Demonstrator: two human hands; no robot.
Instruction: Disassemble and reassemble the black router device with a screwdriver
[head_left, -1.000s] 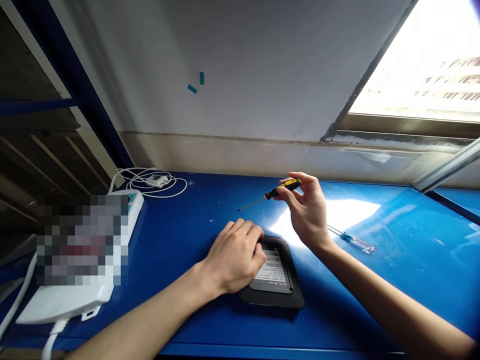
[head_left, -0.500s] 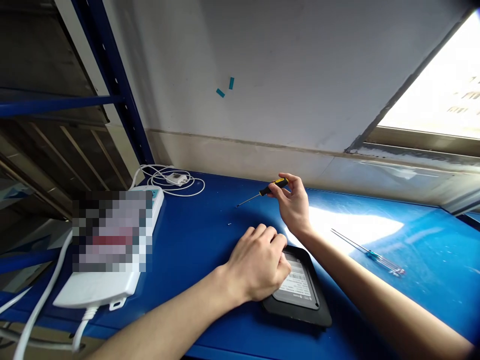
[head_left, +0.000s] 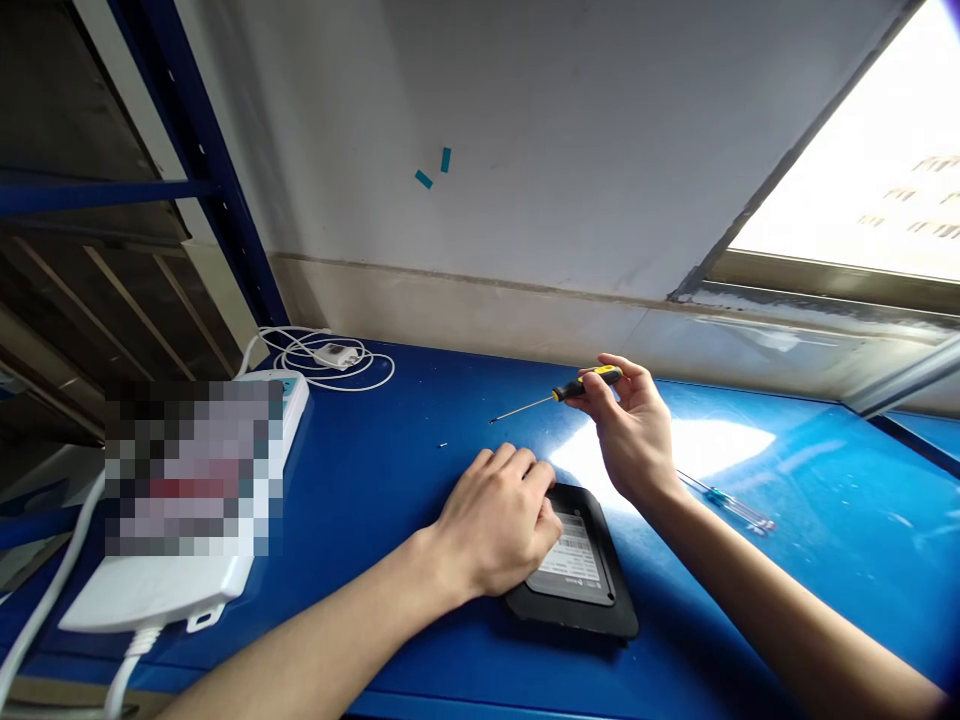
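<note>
My right hand [head_left: 636, 435] pinches a black-and-yellow screwdriver [head_left: 591, 384] by its handle, above the blue table. Its thin shaft slants down to the left, and the dark tip hangs apart from the device. My left hand [head_left: 499, 525] lies over the left part of a flat black device [head_left: 619, 600], its fingers curled over the far side; the fingertips are partly hidden. A grey plate with a white printed label [head_left: 576, 550] shows on the device's upper face. A tiny pale piece [head_left: 442, 445], too small to name, lies on the table beyond my left hand.
A white power strip [head_left: 225, 565] with a blurred-out object on it lies at the left. Behind it is a coiled white cable with a plug [head_left: 337, 356]. Clear-handled screwdrivers [head_left: 739, 508] lie partly behind my right forearm. A wall [head_left: 480, 290] borders the back.
My right hand has moved right with the screwdriver, and its tip is further from the tiny piece. My left hand stays on the device. The whole view has shifted slightly.
</note>
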